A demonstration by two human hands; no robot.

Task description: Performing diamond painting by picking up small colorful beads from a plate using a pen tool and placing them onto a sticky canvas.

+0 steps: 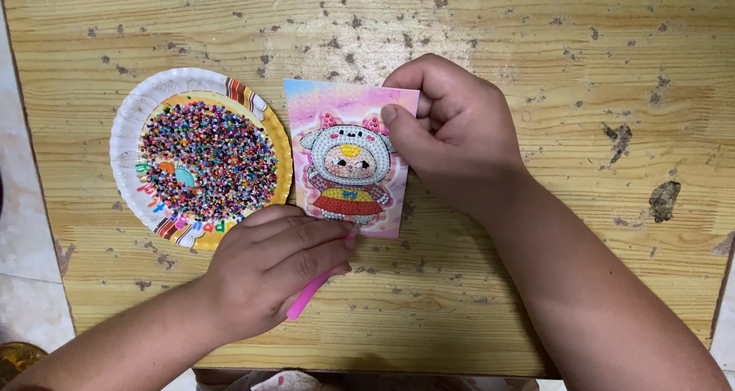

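Left hand (268, 265) grips pink pen (306, 301), tip at lower edge of picture card (352, 161), just ahead. Right hand (452, 134) pinches card's upper right corner. Bead plate (126, 142) left, on table (536, 39).

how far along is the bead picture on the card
The cartoon figure on the card looks nearly fully beaded. The left hand works a pink pen at its bottom edge; the right hand steadies it. The paper plate holds many loose beads.
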